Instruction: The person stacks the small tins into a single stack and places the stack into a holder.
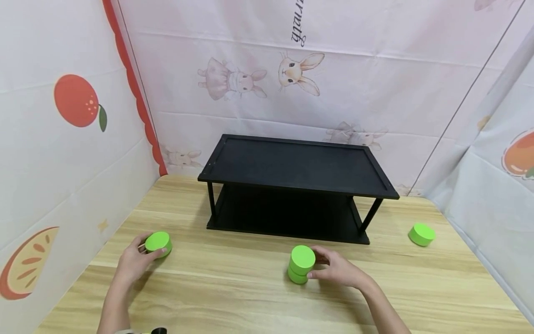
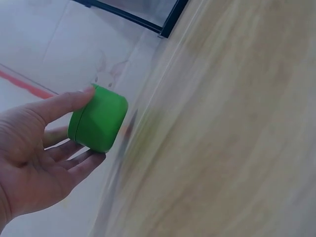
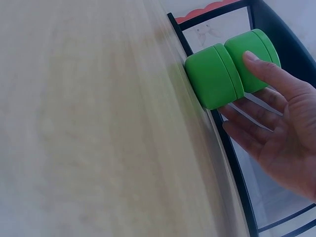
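Observation:
At the left of the head view, my left hand (image 1: 132, 262) grips a small round green lidded jar (image 1: 158, 243) between thumb and fingers. In the left wrist view this jar (image 2: 101, 121) is right beside the wooden tabletop, its lid seam toward the palm. Two matching jars stand stacked in front of the black rack. My right hand (image 1: 340, 269) holds the upper jar (image 1: 302, 257) from the right side, thumb across its wall in the right wrist view. Beneath it, the lower jar (image 3: 212, 76) rests on the table, fingertips close to its lid.
A black two-tier rack (image 1: 292, 162) stands at the back of the wooden table (image 1: 217, 287). Another green jar (image 1: 422, 234) sits off to the right. Printed cloth (image 1: 258, 111) hangs behind and along both sides. A small dark object (image 1: 159, 330) shows at the bottom edge.

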The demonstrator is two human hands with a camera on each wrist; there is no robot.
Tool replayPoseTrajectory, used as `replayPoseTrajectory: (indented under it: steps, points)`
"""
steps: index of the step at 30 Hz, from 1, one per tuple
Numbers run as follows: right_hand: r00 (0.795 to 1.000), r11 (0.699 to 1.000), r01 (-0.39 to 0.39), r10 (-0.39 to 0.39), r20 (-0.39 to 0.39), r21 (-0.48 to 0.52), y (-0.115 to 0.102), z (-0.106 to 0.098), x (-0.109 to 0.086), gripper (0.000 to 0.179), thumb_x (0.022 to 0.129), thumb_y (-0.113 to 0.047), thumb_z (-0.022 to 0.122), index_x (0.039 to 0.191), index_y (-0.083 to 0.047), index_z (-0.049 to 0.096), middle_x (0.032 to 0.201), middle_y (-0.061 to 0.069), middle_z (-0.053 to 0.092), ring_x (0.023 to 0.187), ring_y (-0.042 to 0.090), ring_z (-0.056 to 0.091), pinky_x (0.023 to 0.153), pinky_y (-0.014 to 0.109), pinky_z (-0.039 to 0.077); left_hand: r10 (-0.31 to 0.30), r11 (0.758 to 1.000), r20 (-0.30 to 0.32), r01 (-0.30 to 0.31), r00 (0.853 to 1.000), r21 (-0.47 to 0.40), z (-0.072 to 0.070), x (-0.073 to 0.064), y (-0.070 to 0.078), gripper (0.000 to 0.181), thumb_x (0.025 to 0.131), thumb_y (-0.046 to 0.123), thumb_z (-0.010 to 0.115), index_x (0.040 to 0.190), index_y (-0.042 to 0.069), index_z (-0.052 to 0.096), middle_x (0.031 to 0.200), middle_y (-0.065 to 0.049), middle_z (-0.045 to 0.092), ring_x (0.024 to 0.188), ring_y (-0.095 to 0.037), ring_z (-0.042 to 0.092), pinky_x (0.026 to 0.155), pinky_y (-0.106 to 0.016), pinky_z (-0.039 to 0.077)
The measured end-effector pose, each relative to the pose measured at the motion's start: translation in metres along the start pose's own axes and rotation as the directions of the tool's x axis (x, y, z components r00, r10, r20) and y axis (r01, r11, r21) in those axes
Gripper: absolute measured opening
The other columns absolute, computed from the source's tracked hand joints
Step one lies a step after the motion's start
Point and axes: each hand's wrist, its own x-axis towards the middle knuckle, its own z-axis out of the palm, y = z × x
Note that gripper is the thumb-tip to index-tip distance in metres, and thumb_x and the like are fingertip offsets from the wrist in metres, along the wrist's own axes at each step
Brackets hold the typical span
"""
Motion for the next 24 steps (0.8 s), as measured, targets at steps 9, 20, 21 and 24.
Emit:
replayPoseTrajectory:
  steps: [9,20,21,24]
  points:
    - [1.000,0.999,-0.008,0.008,-0.006,-0.049,0.002,0.001,0.002,0.052,0.080,-0.011,0.072,0.124,0.002,0.048,0.118,0.011,0.054,0.111,0.031,0.050,0.094,0.046,0.040,0.041,0.999,0.033,-0.041,0.999,0.003,0.000,-0.004,0.010,0.083,0.085,0.032,0.067,0.140,-0.008,0.019,0.136,-0.037,0.023,0.122,-0.050,0.028,0.097,-0.055,0.031]
    - [1.000,1.000,0.000,0.000,0.004,-0.015,0.002,-0.001,0.000,0.055,0.080,-0.018,0.073,0.125,-0.002,0.049,0.119,0.007,0.054,0.111,0.025,0.051,0.094,0.041,0.041,0.087,0.996,0.015,-0.087,0.996,0.005,0.005,-0.004,0.021,0.079,0.084,0.026,0.069,0.138,-0.010,0.023,0.133,-0.037,0.028,0.120,-0.050,0.033,0.096,-0.053,0.034]
    - [1.000,1.000,-0.002,0.002,0.003,-0.014,0.002,-0.001,0.001,0.054,0.079,-0.019,0.073,0.125,-0.002,0.049,0.119,0.007,0.054,0.111,0.024,0.051,0.094,0.041,0.041,0.089,0.996,0.018,-0.089,0.996,0.009,0.005,-0.005,0.021,0.079,0.084,0.026,0.069,0.138,-0.010,0.023,0.133,-0.037,0.029,0.119,-0.050,0.034,0.096,-0.053,0.035]
    - [1.000,0.999,-0.008,0.008,0.000,-0.032,0.000,0.000,0.001,0.053,0.080,-0.017,0.073,0.125,-0.002,0.049,0.119,0.006,0.054,0.111,0.024,0.051,0.094,0.040,0.041,0.093,0.995,0.025,-0.093,0.995,0.018,0.007,-0.006,0.024,0.079,0.084,0.027,0.069,0.138,-0.010,0.024,0.132,-0.037,0.030,0.119,-0.050,0.035,0.095,-0.053,0.036]
